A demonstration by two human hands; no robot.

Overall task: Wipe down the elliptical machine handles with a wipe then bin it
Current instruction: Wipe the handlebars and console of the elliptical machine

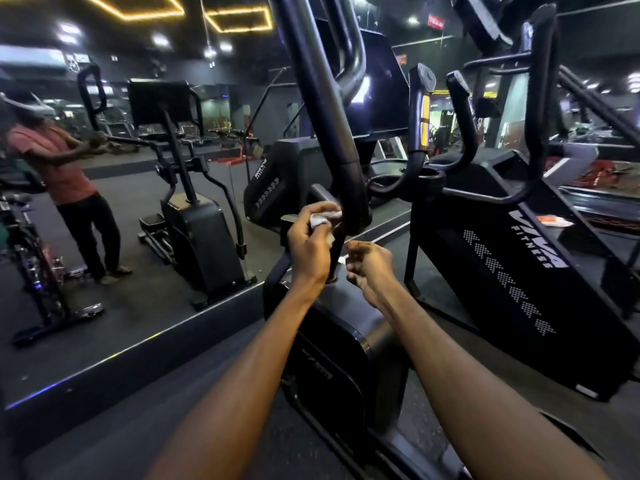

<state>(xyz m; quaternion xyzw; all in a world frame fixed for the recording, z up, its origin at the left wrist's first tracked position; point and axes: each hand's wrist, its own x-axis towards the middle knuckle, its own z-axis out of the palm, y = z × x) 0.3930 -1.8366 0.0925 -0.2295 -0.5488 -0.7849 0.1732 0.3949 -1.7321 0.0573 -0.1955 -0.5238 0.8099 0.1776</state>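
The black elliptical handle bar [322, 109] rises from the centre of the view up past the top edge. My left hand [310, 244] holds a crumpled white wipe [323, 218] against the lower end of that bar, near its joint. My right hand [369, 268] hovers just to the right and a little lower, fingers loosely curled, with nothing seen in it. The machine's black body [332, 362] lies below both forearms.
A wall mirror [121, 202] fills the left side and reflects a person and the machine. A black stair machine [519, 258] stands close on the right, with its curved grips [420, 133] beside the handle. Dark rubber floor [145, 427] runs along the mirror's base.
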